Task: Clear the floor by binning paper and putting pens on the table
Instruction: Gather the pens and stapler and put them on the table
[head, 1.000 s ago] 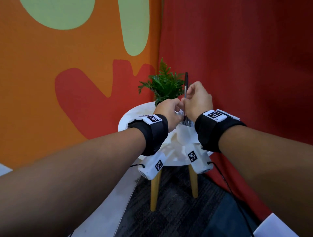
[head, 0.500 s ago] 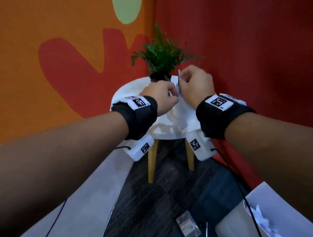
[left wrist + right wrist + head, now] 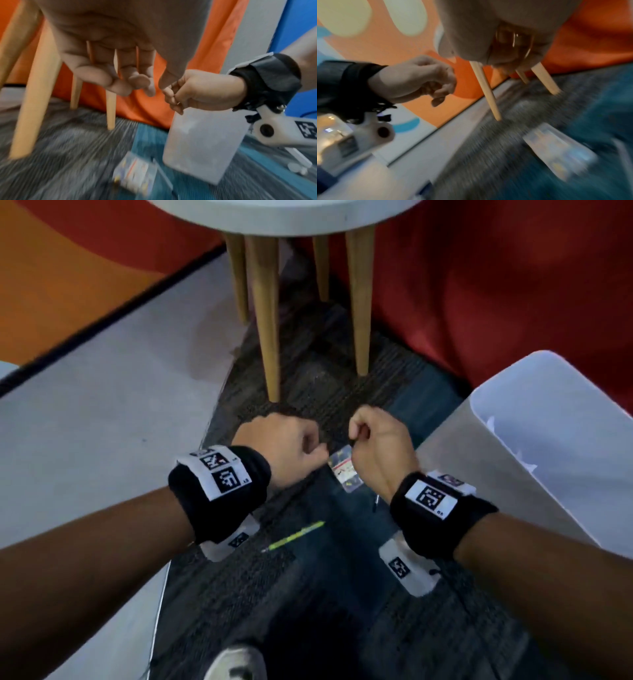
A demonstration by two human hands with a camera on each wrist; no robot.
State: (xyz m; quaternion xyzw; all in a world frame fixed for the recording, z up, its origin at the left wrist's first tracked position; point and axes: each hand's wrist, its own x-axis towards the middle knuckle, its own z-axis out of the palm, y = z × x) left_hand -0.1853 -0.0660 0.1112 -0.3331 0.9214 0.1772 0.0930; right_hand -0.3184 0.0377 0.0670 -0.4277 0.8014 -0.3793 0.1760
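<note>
One green pen [image 3: 296,535] lies apart from fingers [image 3: 120,86].

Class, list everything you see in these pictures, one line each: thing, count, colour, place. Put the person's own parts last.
table: one, white top on four wooden legs, far edge of the head view.
bin: one, translucent white, on the floor at the right.
crumpled paper: white, count unclear, inside the bin.
printed packet: one, clear with coloured print, on the carpet between the hands.
green pen: one, yellow-green, on the carpet between the forearms.
thin dark stick: one, perhaps a pen, beside the right wrist.
shoe: one, white, bottom edge.
wristbands: two, black with white tags.
left hand: loosely curled, empty.
right hand: curled, nothing seen in it.
</note>
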